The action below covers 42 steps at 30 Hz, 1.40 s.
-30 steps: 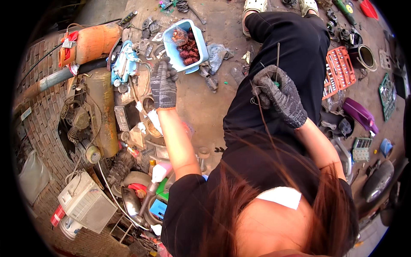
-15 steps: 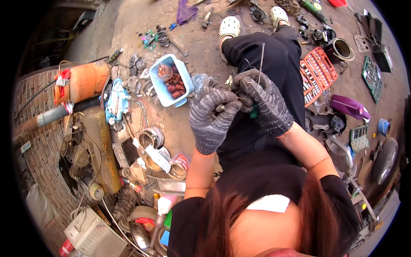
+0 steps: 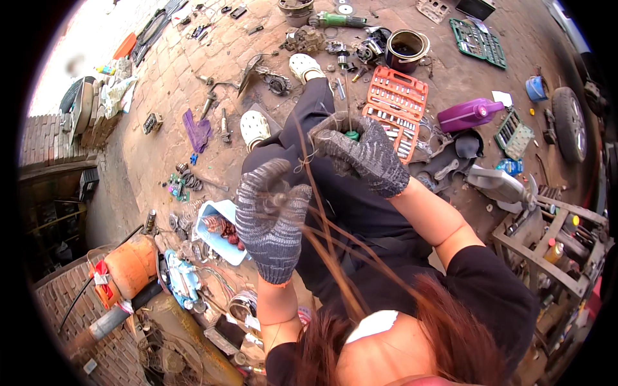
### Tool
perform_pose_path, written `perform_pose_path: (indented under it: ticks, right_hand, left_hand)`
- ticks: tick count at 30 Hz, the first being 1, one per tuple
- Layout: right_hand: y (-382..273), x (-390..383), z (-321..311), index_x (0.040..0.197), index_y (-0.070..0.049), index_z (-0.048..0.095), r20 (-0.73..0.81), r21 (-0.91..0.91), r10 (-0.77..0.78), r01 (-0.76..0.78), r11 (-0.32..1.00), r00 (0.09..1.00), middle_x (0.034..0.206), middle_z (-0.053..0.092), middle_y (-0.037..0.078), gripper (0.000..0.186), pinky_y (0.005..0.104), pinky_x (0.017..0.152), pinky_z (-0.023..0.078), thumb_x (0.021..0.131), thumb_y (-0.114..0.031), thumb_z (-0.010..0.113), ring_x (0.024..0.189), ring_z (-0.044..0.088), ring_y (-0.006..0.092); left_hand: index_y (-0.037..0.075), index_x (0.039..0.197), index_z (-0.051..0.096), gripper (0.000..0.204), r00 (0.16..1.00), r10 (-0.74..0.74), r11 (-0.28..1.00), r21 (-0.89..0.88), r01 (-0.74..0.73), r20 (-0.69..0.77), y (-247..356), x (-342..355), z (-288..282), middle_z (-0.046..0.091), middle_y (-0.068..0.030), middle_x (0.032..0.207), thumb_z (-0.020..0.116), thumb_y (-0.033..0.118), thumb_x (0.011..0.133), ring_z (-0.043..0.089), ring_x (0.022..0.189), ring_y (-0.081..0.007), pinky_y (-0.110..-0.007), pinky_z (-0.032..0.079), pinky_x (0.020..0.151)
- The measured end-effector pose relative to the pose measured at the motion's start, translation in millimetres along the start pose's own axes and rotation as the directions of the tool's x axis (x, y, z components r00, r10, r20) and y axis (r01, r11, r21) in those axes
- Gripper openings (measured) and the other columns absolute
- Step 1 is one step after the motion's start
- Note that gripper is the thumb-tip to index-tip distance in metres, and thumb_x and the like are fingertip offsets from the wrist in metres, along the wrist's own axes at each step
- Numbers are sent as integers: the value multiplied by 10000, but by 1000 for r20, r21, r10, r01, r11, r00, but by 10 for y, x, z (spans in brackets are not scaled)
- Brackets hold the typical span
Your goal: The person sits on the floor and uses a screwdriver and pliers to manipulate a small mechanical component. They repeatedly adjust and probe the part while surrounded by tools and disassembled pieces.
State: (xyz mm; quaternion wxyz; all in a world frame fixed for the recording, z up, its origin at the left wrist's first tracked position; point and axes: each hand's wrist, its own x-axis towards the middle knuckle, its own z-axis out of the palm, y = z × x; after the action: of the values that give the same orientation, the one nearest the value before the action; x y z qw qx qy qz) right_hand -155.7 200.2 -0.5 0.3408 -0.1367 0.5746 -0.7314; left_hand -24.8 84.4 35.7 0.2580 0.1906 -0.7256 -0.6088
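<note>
Both my hands wear grey striped knit gloves with orange cuffs. My left hand (image 3: 271,222) is curled around a small greyish metal part (image 3: 278,199), blurred and mostly covered by the fingers. To its right and a little higher, my right hand (image 3: 368,157) grips a screwdriver with a green handle (image 3: 351,136). Its thin shaft points away from me. A thin bent wire (image 3: 305,161) shows by the right fingertips; I cannot tell what it is fixed to. The hands are apart, above my black trousers. Strands of hair hang across the view between them.
At left stands a light blue basin (image 3: 225,207) with reddish-brown coils, by an orange gas cylinder (image 3: 129,262). An orange socket set (image 3: 398,96), a purple jug (image 3: 470,114), an open can (image 3: 407,50) and a green angle grinder (image 3: 341,20) lie ahead and right. A metal frame (image 3: 547,251) stands at right.
My hands have drawn apart, the left one moving away from the right. The view has swung rightward, so more floor ahead and the metal frame show. The screwdriver stays in my right hand.
</note>
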Motion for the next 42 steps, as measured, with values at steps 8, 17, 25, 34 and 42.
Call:
perform_pose_path:
  ticks: [8,17,25,34,42]
  right_hand:
    - [1198,1613,-1822,849,-46,648,-700,107,146,-100,989,699,630,576,5,175,215,404,356,824,-219,633,449,458,73]
    - [2722,3097,-3500,875,-47,692,-919,-173,70,-557,812,388,863,654,206,361,397,774,486,694,-348,610,868,633,334]
    - [2869,3358,-3311,934,-25,660,-840,-309,-57,-390,867,539,753,656,133,287,339,611,467,745,-237,622,647,618,210]
    - [2442,3072,-3022,979,-55,659,-596,-381,-81,-193,904,799,745,634,37,210,254,511,442,830,-196,617,552,534,94]
    - [2688,3222,-3148,863,-47,660,-753,-34,171,-297,954,635,633,582,18,135,235,420,425,820,-170,623,465,503,105]
  left_hand:
    - [-45,1282,406,491,948,-314,874,-408,265,-58,-44,952,16,521,-101,1091,565,15,821,525,955,-168,-254,433,809]
    - [-54,1323,346,527,872,-457,828,-441,347,-172,-404,1216,-186,447,-173,1277,498,-9,820,501,1115,-253,-294,430,914]
    - [-58,1297,344,536,772,-564,770,-525,364,-292,-267,1287,-124,466,-179,1158,516,-11,792,504,1001,-230,-288,451,824]
    - [-55,1192,412,469,736,-663,659,-576,484,-140,-275,1224,-190,436,-98,955,570,-6,754,441,817,-165,-233,413,678]
    - [-27,1150,501,474,817,-571,789,-334,517,-83,-339,1435,-212,482,-56,918,678,148,747,451,765,-123,-193,383,606]
